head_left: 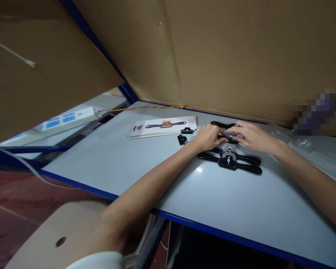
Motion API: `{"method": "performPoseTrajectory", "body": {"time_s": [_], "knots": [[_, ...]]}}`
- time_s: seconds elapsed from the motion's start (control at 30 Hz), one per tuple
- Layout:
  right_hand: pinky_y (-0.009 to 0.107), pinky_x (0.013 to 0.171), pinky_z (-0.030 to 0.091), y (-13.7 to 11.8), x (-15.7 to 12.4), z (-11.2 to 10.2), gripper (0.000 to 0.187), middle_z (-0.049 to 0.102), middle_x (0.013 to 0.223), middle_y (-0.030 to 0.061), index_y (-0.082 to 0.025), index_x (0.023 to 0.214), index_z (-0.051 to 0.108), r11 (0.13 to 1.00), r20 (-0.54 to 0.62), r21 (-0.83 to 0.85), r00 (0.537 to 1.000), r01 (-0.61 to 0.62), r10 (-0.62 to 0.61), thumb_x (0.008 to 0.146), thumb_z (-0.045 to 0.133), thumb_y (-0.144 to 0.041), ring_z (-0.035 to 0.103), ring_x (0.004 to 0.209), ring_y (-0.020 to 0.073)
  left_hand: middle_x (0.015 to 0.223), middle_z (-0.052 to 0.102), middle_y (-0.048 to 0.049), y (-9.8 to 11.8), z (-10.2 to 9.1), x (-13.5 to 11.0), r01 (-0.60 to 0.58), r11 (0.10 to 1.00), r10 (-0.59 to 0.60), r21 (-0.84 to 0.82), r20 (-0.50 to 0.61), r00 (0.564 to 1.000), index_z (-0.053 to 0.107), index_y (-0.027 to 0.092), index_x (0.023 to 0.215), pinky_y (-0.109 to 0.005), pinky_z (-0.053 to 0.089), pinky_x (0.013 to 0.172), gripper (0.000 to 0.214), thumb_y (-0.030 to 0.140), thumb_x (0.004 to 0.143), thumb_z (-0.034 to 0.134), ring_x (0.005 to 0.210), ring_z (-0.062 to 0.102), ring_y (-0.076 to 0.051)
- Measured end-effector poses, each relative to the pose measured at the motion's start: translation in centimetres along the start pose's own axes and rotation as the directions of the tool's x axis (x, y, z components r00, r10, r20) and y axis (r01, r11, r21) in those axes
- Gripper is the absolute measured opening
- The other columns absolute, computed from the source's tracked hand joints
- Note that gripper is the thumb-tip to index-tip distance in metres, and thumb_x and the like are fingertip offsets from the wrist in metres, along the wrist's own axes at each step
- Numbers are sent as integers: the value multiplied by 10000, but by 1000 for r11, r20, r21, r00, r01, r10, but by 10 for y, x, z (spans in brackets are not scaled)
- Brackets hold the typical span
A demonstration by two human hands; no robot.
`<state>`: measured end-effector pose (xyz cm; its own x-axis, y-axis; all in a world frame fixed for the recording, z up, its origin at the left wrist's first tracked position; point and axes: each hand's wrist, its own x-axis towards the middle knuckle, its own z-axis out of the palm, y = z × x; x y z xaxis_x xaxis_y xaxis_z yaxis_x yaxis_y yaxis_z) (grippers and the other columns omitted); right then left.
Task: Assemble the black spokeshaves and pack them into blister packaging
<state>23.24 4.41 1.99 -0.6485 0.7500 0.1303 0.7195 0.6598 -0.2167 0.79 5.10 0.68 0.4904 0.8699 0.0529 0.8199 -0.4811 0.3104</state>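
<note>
My left hand point(207, 136) and my right hand point(249, 135) are both closed on a black spokeshave point(232, 139), fingers curled in toward its metal middle. My fingers hide most of its two handles. Just in front of them lie two more black spokeshaves, side by side: the nearest spokeshave point(229, 162) shows a silver screw at its centre, and the one behind it point(249, 160) is partly covered. Behind my hands, another black handle point(221, 124) lies on the table. Left of my left hand are small black pieces point(182, 139), with clear plastic beside them.
A flat printed package point(162, 126) picturing a spokeshave lies at the back left. Crumpled clear plastic bags point(310, 149) are at the right. Cardboard walls point(226, 56) close in the grey table point(106, 149). A power strip point(68, 118) and a chair point(61, 220) stand at left.
</note>
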Motion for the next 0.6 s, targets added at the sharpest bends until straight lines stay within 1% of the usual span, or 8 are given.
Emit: {"method": "performPoseTrajectory", "body": {"time_s": [0.13,0.23,0.37,0.47,0.6], "knots": [[341,781,458,0,0,-1,318,679,1100,94,-266,1284,751,996,61,-86,998,20,-15,1041,547,-251,666,938,241,935,793,-77,2,-2,-2,12,1000,-12,7,21,1000,807,244,1226,-331,489,778,334,433,975,694,932,737,-280],[331,749,443,0,0,-2,309,692,1097,88,-266,1276,754,992,69,-126,998,20,-11,1047,547,-255,668,921,235,938,792,-80,3,-3,-2,17,1000,-17,5,22,1000,807,235,1226,-328,485,782,338,435,975,698,932,733,-274],[320,748,438,-4,1,-3,343,711,1137,83,-266,1291,742,989,65,-149,998,23,-14,1039,522,-189,674,935,225,918,787,-83,1,-1,-1,18,1000,-18,-6,17,1000,812,224,1204,-328,479,779,326,424,969,707,923,727,-270],[309,726,427,-10,2,-2,296,716,1139,82,-235,1186,775,980,73,-195,997,41,-27,1038,525,-177,672,895,204,916,784,-85,0,0,0,12,1000,-11,-10,17,1000,814,219,1194,-329,475,769,321,422,971,705,910,724,-268],[315,707,413,-14,5,3,266,721,1094,93,-184,1046,792,965,54,-258,998,49,-36,1061,533,-244,651,822,190,921,783,-87,1,0,0,13,1000,-13,-5,13,1000,806,212,1217,-331,475,763,332,409,970,705,905,723,-270]]}}
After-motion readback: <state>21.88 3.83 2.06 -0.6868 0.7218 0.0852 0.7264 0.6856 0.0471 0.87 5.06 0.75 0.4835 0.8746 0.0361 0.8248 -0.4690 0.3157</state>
